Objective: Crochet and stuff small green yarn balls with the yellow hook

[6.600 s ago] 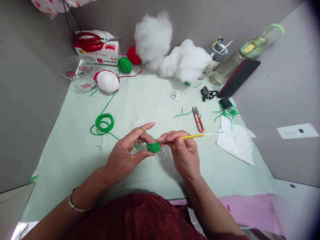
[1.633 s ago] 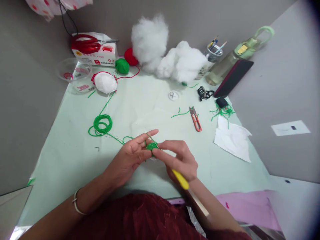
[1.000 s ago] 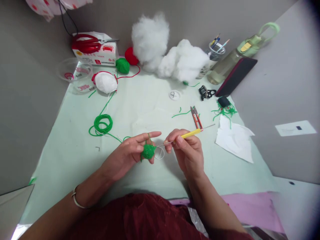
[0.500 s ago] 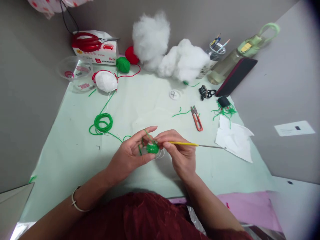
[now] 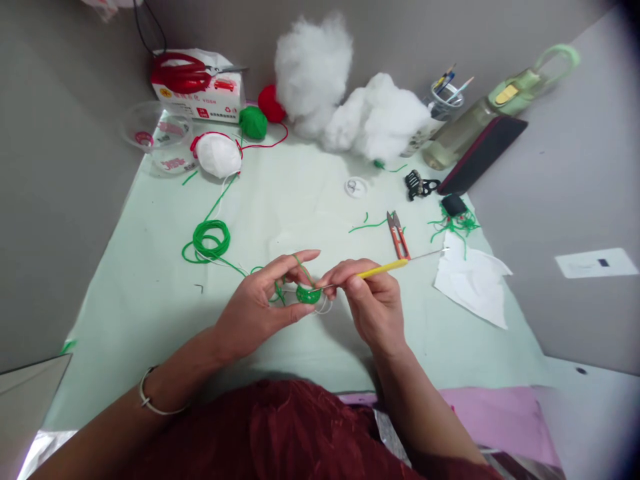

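The left hand (image 5: 250, 303) is closed on the green crocheted piece (image 5: 309, 297), pinching it between thumb and fingers. The piece is located in front of the person, above the near half of the table (image 5: 310, 213), between the two hands. The left index finger is extended, with green yarn (image 5: 304, 268) running from it down to the piece.

The right hand (image 5: 375, 307) is clamped on the double-ended crochet hook (image 5: 383, 269), gripping its yellow handle. The working end of the hook points left and meets the upper edge of the piece; whether the tip sits inside a stitch cannot be clearly determined at this scale. The opposite end extends right, past the handles of the red thread snips (image 5: 400, 241), and overlaps the corner of the white paper (image 5: 470, 287) in view.

A coil of green yarn (image 5: 199, 239) lies on the table to the left of the left hand.
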Demonstrator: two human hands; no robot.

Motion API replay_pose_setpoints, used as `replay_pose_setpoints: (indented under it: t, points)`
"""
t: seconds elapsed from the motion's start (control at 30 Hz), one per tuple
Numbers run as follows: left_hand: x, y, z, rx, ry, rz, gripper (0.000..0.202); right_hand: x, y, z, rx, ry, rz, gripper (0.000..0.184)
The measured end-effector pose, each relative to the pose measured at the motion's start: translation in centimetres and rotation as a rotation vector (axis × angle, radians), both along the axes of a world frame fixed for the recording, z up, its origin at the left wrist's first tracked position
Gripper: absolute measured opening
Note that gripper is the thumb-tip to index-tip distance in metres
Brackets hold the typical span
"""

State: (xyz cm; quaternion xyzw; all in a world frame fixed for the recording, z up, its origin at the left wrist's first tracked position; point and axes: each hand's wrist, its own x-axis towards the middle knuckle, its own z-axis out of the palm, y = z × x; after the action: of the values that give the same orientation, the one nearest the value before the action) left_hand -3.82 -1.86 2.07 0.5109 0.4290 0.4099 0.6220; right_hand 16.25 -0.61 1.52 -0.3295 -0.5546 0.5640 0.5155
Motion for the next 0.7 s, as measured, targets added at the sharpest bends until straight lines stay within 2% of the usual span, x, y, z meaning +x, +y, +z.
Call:
replay_pose_setpoints:
  t: [0.13,0.23,0.33,0.43,0.5,0.57,0.63,0.7]
  points:
    - [0.0,0.2,-0.1,0.028,0.041,0.005,0.048,0.3,-0.1,0.7,0.206,-0.238,-0.041,0.018]
    - [0.2,0.3,-0.4,-0.030,0.034,0.052,0.055,0.1,-0.3,0.7,0.467,-0.441,-0.082,0.019]
    - [0.6,0.1,-0.6,-0.133,-0.050,0.111,0.061,-0.3,-0.6,0.6,0.769,-0.691,-0.153,0.022]
    - [1.1,-0.3,-0.6,-0.207,-0.164,0.169,0.064,-0.6,-1.2,0.8,0.975,-0.906,-0.235,0.025]
    - [1.2,-0.6,-0.5,-0.269,-0.274,0.145,0.067,-0.6,-1.7,1.1,1.018,-0.947,-0.270,0.028]
    - [1.3,-0.6,-0.3,-0.362,-0.398,0.070,0.068,-0.6,-2.0,1.2,1.002,-0.894,-0.295,0.031]
    - [1.2,-0.6,-0.3,-0.448,-0.490,-0.001,0.067,-0.7,-2.0,1.1,0.898,-0.741,-0.312,0.030]
    - [1.1,-0.3,-0.2,-0.487,-0.536,-0.032,0.069,-0.8,-1.7,0.9,0.730,-0.534,-0.295,0.028]
